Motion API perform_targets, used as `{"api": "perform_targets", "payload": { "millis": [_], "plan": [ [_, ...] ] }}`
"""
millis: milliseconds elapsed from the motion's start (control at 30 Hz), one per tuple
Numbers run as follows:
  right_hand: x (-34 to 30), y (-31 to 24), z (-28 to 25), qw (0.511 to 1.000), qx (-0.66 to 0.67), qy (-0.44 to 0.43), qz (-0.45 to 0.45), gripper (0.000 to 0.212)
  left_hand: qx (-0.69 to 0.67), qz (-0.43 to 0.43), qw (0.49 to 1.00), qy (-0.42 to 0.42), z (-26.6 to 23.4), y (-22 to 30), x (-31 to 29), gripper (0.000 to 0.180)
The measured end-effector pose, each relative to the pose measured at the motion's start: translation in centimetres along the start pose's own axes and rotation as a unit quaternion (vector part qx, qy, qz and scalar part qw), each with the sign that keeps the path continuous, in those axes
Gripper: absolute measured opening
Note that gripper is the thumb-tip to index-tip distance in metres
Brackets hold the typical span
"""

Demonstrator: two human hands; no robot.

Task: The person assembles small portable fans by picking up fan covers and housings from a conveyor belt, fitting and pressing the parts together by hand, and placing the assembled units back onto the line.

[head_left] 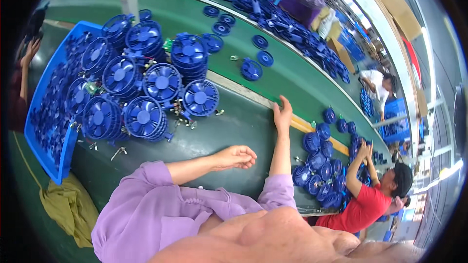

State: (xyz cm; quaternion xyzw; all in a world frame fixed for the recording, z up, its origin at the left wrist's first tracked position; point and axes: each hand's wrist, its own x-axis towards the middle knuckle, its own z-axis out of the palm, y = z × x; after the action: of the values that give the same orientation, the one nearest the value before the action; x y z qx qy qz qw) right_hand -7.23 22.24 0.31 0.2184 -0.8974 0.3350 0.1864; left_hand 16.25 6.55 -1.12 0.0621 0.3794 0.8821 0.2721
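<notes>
"Where are the fans [162, 83]?"
"In piles on the counter [234, 126], next to the blue tub [67, 158]."
"What about the left hand [235, 157]?"
"It curls loosely over the counter. I can't tell if it holds anything."
"And the right hand [282, 115]?"
"It's a bit wide, up by the edge of the green belt [292, 90]."

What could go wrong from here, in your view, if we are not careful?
The stacked blue fans stand close together, so a knock might topple one stack into another. Small wired parts lie loose near them and could get lost or snagged. The right hand is near what looks like a green conveyor belt; if running, it might catch fingers.
</notes>
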Motion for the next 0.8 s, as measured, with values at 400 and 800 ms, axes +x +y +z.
{"api": "perform_targets", "payload": {
  "millis": [400, 800],
  "plan": [
    [15.7, 0.1, 7.4, 0.995, -0.064, -0.064, -0.031, 0.069, 0.143, 0.215, 0.926, 0.274, -3.2, 5.8, 7.5, 0.020],
    [14.9, 0.9, 5.0, 0.970, 0.215, 0.054, 0.098, 0.023, 0.166, 0.296, 0.892, 0.298, -6.0, 6.4, 9.3, 0.016]
  ]
}}
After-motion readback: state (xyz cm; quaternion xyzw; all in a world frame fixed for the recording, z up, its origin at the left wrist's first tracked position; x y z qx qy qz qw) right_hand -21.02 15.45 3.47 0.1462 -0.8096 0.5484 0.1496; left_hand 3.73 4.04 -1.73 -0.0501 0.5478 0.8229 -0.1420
